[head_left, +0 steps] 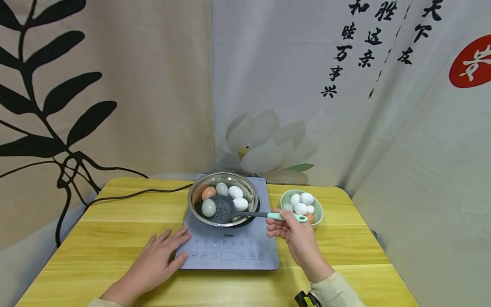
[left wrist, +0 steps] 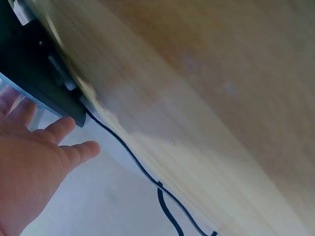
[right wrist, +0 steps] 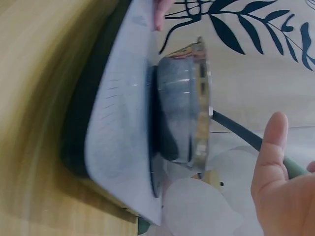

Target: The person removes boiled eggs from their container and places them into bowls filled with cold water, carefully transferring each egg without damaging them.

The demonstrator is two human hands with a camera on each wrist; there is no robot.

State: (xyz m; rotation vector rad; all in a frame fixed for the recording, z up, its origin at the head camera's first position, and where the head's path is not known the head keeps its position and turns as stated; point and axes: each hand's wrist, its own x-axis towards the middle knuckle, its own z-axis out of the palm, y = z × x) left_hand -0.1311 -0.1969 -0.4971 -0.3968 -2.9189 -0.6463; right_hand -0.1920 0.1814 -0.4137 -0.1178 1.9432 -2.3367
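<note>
My right hand [head_left: 297,236] grips the mint-green handle of a grey slotted skimmer [head_left: 223,209]; the right wrist view shows its thumb along the handle. The skimmer's perforated head dips into a steel basin [head_left: 254,192] holding white, brown and pale green eggs. One pale green egg [head_left: 209,207] overlaps the left side of the head. Beneath the basin is a grey-blue induction cooker [head_left: 245,243]. Fingers spread, my left hand [head_left: 157,260] lies at the cooker's left edge, its fingertips touching it. In the left wrist view, that hand [left wrist: 29,152] appears beside the cooker's dark side.
Right of the cooker, a pale green bowl [head_left: 284,198] holds several eggs and partly sits behind the skimmer's handle. A black cord [head_left: 142,194] runs left from the cooker over the yellow wooden table [head_left: 103,238]. Printed curtains [head_left: 268,64] hang behind the table.
</note>
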